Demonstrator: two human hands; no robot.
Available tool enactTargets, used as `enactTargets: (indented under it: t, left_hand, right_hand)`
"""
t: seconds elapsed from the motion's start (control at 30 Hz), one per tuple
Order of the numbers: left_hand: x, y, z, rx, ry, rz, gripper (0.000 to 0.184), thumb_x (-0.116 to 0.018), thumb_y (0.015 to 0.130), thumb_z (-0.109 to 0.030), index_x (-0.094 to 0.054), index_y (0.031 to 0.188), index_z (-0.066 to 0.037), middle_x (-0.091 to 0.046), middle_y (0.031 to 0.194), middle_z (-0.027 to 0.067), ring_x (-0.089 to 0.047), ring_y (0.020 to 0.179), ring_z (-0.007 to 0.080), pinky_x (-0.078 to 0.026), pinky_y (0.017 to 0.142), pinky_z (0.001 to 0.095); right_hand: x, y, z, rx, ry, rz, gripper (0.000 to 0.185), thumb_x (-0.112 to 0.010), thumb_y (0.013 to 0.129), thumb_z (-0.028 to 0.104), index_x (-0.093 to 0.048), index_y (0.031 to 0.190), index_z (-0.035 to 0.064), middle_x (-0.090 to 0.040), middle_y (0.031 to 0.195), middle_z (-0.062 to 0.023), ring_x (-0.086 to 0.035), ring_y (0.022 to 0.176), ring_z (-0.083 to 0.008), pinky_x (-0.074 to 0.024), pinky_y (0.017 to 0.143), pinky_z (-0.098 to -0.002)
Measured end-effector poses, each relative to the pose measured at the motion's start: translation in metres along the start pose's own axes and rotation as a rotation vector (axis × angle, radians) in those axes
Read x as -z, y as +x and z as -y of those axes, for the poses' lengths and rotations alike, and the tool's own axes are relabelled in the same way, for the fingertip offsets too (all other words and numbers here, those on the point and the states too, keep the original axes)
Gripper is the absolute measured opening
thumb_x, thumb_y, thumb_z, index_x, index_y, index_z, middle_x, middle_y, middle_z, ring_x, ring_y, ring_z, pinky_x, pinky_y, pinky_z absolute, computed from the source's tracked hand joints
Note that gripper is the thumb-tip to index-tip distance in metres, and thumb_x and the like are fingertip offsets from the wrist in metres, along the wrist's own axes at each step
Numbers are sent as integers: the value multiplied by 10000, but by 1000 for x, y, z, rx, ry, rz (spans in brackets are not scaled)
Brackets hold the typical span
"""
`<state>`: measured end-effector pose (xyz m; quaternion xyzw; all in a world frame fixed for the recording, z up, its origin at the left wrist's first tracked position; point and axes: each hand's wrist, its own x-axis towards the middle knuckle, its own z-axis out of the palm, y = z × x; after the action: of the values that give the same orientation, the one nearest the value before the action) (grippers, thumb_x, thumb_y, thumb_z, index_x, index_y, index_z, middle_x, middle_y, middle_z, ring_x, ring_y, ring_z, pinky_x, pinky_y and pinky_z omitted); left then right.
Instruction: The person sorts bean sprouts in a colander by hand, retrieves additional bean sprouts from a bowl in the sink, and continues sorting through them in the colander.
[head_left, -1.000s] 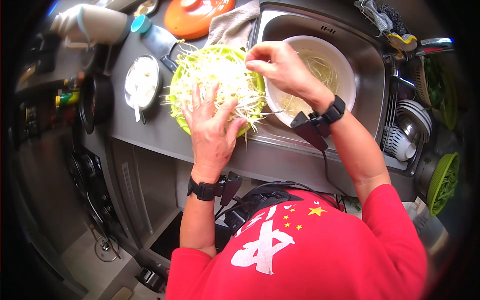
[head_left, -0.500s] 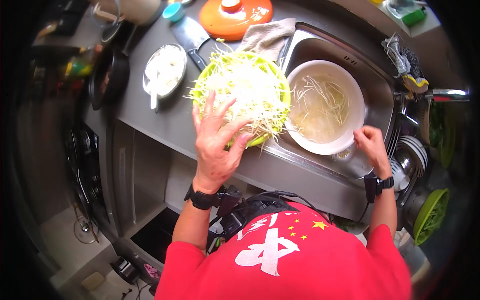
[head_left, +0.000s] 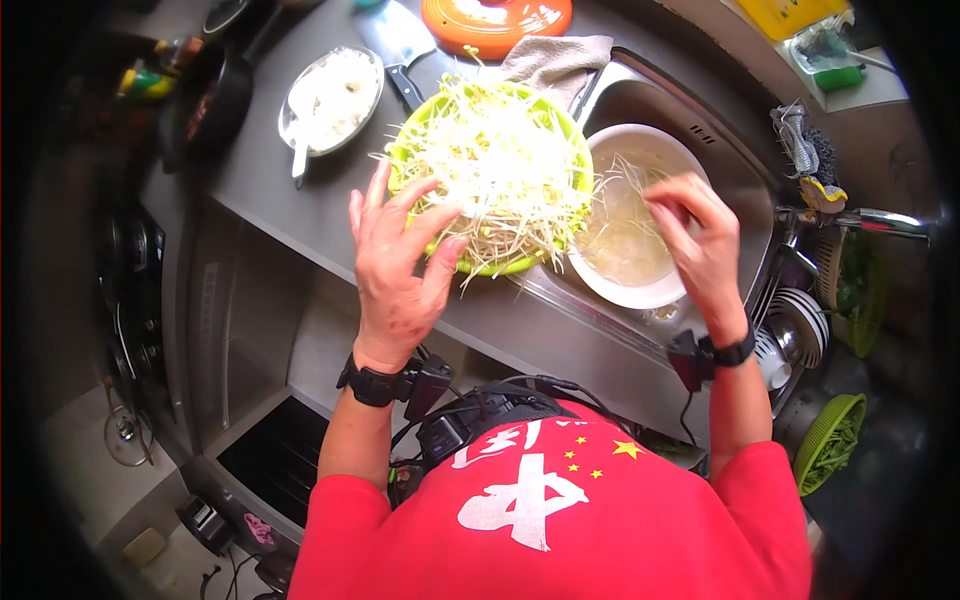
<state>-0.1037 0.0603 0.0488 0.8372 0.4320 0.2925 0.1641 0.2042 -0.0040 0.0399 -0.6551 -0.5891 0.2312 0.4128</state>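
Pale bean sprouts (head_left: 500,165) are heaped in a green basket (head_left: 497,268) on the counter by the sink. My left hand (head_left: 398,265) lies at the basket's lower left edge, fingers spread, holding nothing. Over the right side of a white bowl (head_left: 640,296) in the sink is my right hand (head_left: 702,238), its fingers curled together; whatever may be between them is too small to make out. Water and some loose sprouts (head_left: 622,222) lie in the bowl, partly behind the right hand.
A plate of white food (head_left: 335,100) with a spoon, a cleaver (head_left: 400,45), an orange lid (head_left: 495,22) and a cloth (head_left: 556,62) surround the basket. The faucet (head_left: 880,222), a dish rack with bowls (head_left: 797,322) and a green basket of beans (head_left: 832,448) are at right.
My right hand has moved from the basket out to the sink's right side, then back left over the bowl. My left hand has shifted slightly left, fingers still spread. The camera view has shifted.
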Motion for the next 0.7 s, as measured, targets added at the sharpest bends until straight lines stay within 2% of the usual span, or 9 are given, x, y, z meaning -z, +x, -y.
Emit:
enactTargets:
  t: [0.07,0.17,0.43,0.63,0.7]
  left_hand:
    - [-4,3,-7,-30,70,41,264,-733,841,-205,-727,1097,-142,-590,1322,108,-363,1392,432,-182,1130,657]
    - [-9,3,-9,-65,122,98,299,-724,846,-255,-721,1130,-160,-552,1370,107,-320,1406,448,-177,1102,703]
    - [-13,-4,0,-52,89,112,312,-727,841,-258,-715,1138,-163,-550,1370,106,-322,1400,452,-185,1086,717]
    - [-13,-2,2,-47,64,125,316,-732,835,-243,-716,1141,-166,-549,1371,108,-329,1396,454,-184,1088,713]
    - [-13,-2,3,-47,60,129,318,-733,834,-241,-717,1143,-169,-549,1373,108,-330,1398,451,-183,1089,711]
  right_hand:
    - [-28,34,26,177,107,40,90,-698,811,26,-698,900,30,-633,844,-77,-591,720,-175,-469,652,-297]
    - [-62,67,42,286,-15,85,62,-702,806,80,-701,860,50,-604,814,-119,-601,829,-302,-477,756,-396]
    - [-90,82,22,203,-277,152,149,-642,831,158,-740,843,46,-626,893,-157,-619,959,-341,-487,845,-454]
    - [-97,91,26,26,-167,192,167,-688,808,190,-752,840,39,-658,910,-192,-634,960,-369,-498,861,-457]
    - [-102,94,25,52,-213,166,175,-700,799,196,-750,832,31,-671,898,-209,-651,936,-377,-509,852,-456]
